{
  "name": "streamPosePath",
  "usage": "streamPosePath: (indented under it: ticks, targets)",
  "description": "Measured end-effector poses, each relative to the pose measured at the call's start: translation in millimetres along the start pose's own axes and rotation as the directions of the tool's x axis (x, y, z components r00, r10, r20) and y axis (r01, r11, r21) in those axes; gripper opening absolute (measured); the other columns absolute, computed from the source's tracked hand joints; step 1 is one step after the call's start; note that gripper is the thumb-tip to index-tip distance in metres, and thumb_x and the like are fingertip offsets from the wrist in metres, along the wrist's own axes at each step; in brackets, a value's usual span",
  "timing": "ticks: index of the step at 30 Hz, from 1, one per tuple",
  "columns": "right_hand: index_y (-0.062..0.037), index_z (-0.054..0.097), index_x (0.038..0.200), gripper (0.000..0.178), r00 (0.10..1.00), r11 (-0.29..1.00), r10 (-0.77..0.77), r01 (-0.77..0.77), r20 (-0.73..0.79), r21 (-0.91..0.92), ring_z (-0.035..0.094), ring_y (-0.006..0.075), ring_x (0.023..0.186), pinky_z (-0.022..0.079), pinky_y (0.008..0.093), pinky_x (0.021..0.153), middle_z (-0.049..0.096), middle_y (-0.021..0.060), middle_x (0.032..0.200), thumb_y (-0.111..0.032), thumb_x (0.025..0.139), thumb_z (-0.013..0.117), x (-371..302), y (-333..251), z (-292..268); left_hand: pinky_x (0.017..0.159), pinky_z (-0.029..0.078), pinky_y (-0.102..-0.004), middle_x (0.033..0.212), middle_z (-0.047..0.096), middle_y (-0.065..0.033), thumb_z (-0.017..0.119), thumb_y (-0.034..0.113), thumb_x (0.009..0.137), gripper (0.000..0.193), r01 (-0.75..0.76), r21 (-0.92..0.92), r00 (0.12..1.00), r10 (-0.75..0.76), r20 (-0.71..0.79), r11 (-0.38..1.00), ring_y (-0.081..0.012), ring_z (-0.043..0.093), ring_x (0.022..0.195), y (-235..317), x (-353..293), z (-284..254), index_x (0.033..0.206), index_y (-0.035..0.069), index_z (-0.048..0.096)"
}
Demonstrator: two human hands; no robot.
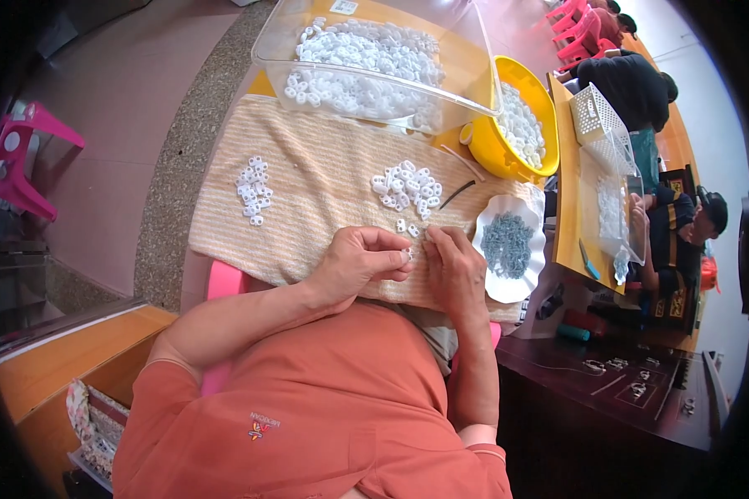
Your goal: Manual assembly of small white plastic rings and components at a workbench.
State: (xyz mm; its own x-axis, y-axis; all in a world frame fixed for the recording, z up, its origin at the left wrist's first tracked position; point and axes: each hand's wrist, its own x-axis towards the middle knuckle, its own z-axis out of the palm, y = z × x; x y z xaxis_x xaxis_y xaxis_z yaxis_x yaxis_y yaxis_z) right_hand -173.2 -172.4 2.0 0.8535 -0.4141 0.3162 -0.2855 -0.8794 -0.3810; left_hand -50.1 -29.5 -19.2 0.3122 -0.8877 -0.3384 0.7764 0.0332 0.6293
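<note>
My left hand (359, 259) pinches a small white plastic ring (407, 253) between thumb and fingers. Right beside it my right hand (455, 264) has its fingertips curled together at a tiny part too small to make out. Both hands rest on a beige striped towel (308, 179). Just beyond the fingers lie two loose white rings (407, 227) and a cluster of white rings (408, 186). A second, smaller pile of white rings (254, 190) lies at the towel's left.
A white scalloped plate (512, 287) holds small grey parts at the right. Behind the towel stand a clear plastic tub (374, 58) and a yellow bowl (495, 150), both with white rings. Other people sit at a neighbouring table (570, 241) on the right. A pink stool (21, 158) stands left.
</note>
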Motion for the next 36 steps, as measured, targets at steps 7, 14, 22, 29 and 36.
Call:
streamPosePath:
  ticks: [7, 14, 22, 29, 36]
  targets:
    - [-0.0029, 0.064, 0.1, 0.016, 0.998, 0.999, 0.017, -0.019, 0.067, 0.026, 0.064, 0.0324, 0.076, 0.051, 0.0386, 0.064, 0.064, 0.0133, 0.091, -0.005, 0.084, 0.062, 3.5, -2.5, -4.8, 0.071, 0.056, -0.0232, 0.087, 0.066, -0.0076, 0.066, 0.002, 0.085, 0.017, 0.003, 0.003, 1.0, -0.003, -0.001, 1.0, -0.0123, 0.065, 0.077, 0.4, -0.4, -0.4, 0.1, -0.004, 0.063]
    - [-0.002, 0.065, 0.091, 0.012, 1.0, 0.998, 0.014, -0.013, -0.015, 0.067, 0.065, 0.0323, 0.074, 0.052, 0.0376, 0.064, 0.065, 0.0138, 0.088, -0.005, 0.08, 0.067, -1.5, 5.5, 2.6, 0.071, 0.056, -0.0233, 0.086, 0.066, -0.0074, 0.066, 0.003, 0.084, 0.017, 0.006, -0.002, 1.0, -0.006, -0.002, 1.0, -0.0122, 0.065, 0.077, 1.1, -0.6, 0.6, 0.1, -0.004, 0.064]
    - [-0.0021, 0.063, 0.095, 0.014, 1.0, 0.998, 0.016, -0.018, 0.026, 0.059, 0.063, 0.0332, 0.073, 0.05, 0.0392, 0.063, 0.063, 0.0141, 0.086, -0.005, 0.082, 0.065, 3.3, -4.3, -4.3, 0.071, 0.056, -0.0236, 0.087, 0.066, -0.0081, 0.066, 0.003, 0.085, 0.019, 0.014, 0.01, 1.0, -0.014, -0.015, 1.0, -0.0126, 0.064, 0.078, 1.2, -0.8, -0.1, 0.102, -0.005, 0.062]
    - [-0.0026, 0.06, 0.104, 0.023, 0.99, 0.997, 0.005, -0.016, 0.142, 0.073, 0.062, 0.0309, 0.072, 0.05, 0.0369, 0.064, 0.061, 0.0141, 0.084, -0.002, 0.081, 0.065, 8.5, -7.3, -14.8, 0.072, 0.057, -0.0268, 0.087, 0.067, -0.0088, 0.065, 0.001, 0.084, 0.016, 0.014, 0.016, 1.0, -0.013, -0.02, 1.0, -0.015, 0.066, 0.078, 1.6, -0.2, -0.7, 0.1, -0.002, 0.064]
    - [0.0, 0.06, 0.106, 0.03, 0.955, 0.834, 0.206, -0.285, 0.211, 0.472, 0.054, 0.0068, 0.069, 0.045, 0.0216, 0.063, 0.059, 0.0017, 0.077, 0.003, 0.078, 0.07, -5.7, 7.0, -5.0, 0.072, 0.057, -0.0264, 0.088, 0.066, -0.009, 0.065, 0.001, 0.085, 0.017, 0.011, -0.009, 1.0, -0.011, -0.012, 1.0, -0.0152, 0.066, 0.079, 1.9, -0.2, 0.0, 0.101, -0.003, 0.063]
